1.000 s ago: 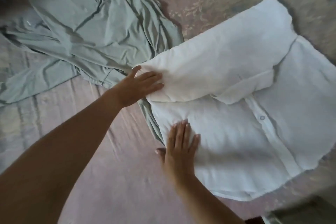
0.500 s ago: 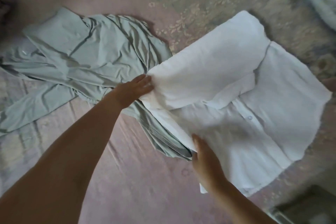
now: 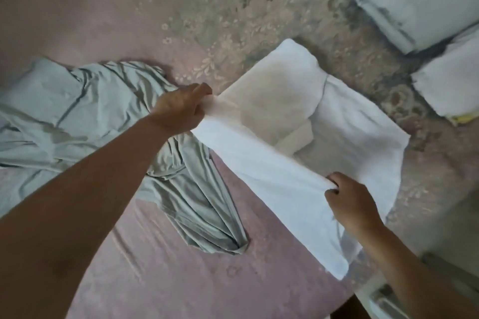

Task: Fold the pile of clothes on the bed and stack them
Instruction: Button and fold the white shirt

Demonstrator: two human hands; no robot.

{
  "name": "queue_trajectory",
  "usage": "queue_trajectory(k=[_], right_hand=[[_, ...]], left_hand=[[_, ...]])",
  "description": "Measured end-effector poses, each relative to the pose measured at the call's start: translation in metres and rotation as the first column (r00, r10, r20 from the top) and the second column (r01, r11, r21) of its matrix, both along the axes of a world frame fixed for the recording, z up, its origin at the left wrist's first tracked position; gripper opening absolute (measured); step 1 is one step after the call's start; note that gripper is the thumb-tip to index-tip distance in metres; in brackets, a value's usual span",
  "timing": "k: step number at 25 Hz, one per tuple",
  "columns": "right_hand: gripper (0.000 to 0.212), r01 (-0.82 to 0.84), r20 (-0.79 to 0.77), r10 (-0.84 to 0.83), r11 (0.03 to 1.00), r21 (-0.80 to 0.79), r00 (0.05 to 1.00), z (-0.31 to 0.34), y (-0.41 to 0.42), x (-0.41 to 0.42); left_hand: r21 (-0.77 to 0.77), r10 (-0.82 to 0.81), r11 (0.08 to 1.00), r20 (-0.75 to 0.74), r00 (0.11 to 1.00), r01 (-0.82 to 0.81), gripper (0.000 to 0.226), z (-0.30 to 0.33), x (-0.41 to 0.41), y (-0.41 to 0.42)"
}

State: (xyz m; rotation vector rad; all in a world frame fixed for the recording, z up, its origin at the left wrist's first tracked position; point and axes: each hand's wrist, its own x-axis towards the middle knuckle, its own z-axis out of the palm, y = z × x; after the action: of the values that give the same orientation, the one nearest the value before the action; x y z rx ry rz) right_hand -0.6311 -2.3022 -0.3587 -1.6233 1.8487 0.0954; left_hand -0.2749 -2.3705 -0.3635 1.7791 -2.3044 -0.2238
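White shirt (image 3: 272, 163) lifted at its near folded edge, left hand (image 3: 178, 109) pinched one end, right hand (image 3: 350, 204) fingers curled gripping the other, green garment (image 3: 85, 111) beside on bed (image 3: 155, 280)

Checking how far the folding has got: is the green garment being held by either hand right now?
No, both the left hand and right hand grip the white shirt, while the green garment lies loose on the bed.

Bare pink bedspread (image 3: 160, 274) open below and at upper left. Crumpled grey-green garment (image 3: 85, 111) sprawled across the left. White shirt (image 3: 350, 137) spread over the middle right. Folded pale-blue pile (image 3: 420, 0) and folded white pile (image 3: 451, 85) blocking the upper right corner.
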Motion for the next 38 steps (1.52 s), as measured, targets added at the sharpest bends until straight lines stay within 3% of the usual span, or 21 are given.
queue_trajectory(k=[3,6,8,11,14,16,17,20,21,24,26,28,30,32,35,38], right_hand=[[0.025,0.097,-0.003,-0.097,0.994,-0.057,0.995,0.004,-0.048,-0.047],[0.028,0.145,0.007,-0.145,0.983,-0.116,0.989,-0.009,-0.102,-0.092],[0.027,0.176,0.024,-0.174,0.978,-0.109,0.984,-0.023,-0.130,-0.113],[0.038,0.145,-0.026,-0.148,0.985,-0.097,0.989,-0.049,-0.159,-0.134],[0.029,0.063,-0.156,-0.079,0.993,-0.103,0.985,-0.068,-0.170,-0.146],[0.008,0.023,-0.267,-0.067,0.986,-0.164,0.961,-0.077,-0.175,-0.149],[0.008,-0.011,-0.312,-0.058,0.976,-0.216,0.948,-0.081,-0.174,-0.150],[0.021,-0.204,-0.425,0.005,0.882,-0.425,0.905,-0.094,-0.166,-0.151],[0.030,-0.264,-0.448,0.029,0.840,-0.473,0.894,-0.093,-0.165,-0.146],[0.050,-0.473,-0.301,0.365,0.685,-0.554,0.881,-0.088,-0.167,-0.098],[0.050,-0.565,-0.189,0.567,0.616,-0.550,0.802,-0.087,-0.176,-0.052],[0.046,-0.494,-0.051,0.560,0.682,-0.540,0.827,-0.087,-0.207,-0.005],[0.047,-0.342,0.047,0.442,0.752,-0.563,0.896,-0.083,-0.252,0.038],[0.046,-0.358,-0.013,0.396,0.815,-0.455,0.918,-0.074,-0.290,0.077],[0.034,-0.401,-0.155,0.372,0.877,-0.266,0.915,-0.076,-0.323,0.112],[0.023,-0.427,-0.240,0.362,0.837,-0.342,0.901,-0.096,-0.337,0.110]], left_hand=[[0.122,0.218,0.974,-0.263,0.940,-0.192,0.035,0.004,-0.052,-0.072],[0.332,0.447,0.889,-0.488,0.750,-0.314,0.032,-0.013,-0.106,-0.145],[0.382,0.527,0.849,-0.548,0.650,-0.365,0.027,-0.029,-0.134,-0.183],[0.385,0.539,0.841,-0.528,0.656,-0.380,0.013,-0.055,-0.153,-0.216],[0.384,0.524,0.849,-0.522,0.673,-0.363,0.009,-0.071,-0.159,-0.236],[0.343,0.496,0.865,-0.464,0.734,-0.367,0.014,-0.081,-0.161,-0.248],[0.332,0.479,0.871,-0.412,0.775,-0.361,0.017,-0.088,-0.163,-0.252],[0.335,0.451,0.869,-0.232,0.862,-0.365,0.038,-0.103,-0.169,-0.255],[0.260,0.427,0.891,-0.200,0.882,-0.372,0.044,-0.101,-0.173,-0.252],[-0.050,0.334,0.932,-0.269,0.903,-0.359,0.055,-0.074,-0.181,-0.229],[-0.084,0.332,0.927,-0.267,0.905,-0.365,0.056,-0.059,-0.176,-0.190],[-0.075,0.446,0.883,-0.176,0.878,-0.464,0.056,-0.063,-0.155,-0.146],[-0.079,0.461,0.885,0.013,0.887,-0.458,0.057,-0.077,-0.135,-0.119],[-0.025,0.348,0.936,0.186,0.919,-0.350,0.057,-0.097,-0.127,-0.102],[0.026,0.373,0.920,0.248,0.894,-0.392,0.060,-0.118,-0.140,-0.098],[0.035,0.476,0.870,0.205,0.856,-0.492,0.062,-0.130,-0.149,-0.102]])
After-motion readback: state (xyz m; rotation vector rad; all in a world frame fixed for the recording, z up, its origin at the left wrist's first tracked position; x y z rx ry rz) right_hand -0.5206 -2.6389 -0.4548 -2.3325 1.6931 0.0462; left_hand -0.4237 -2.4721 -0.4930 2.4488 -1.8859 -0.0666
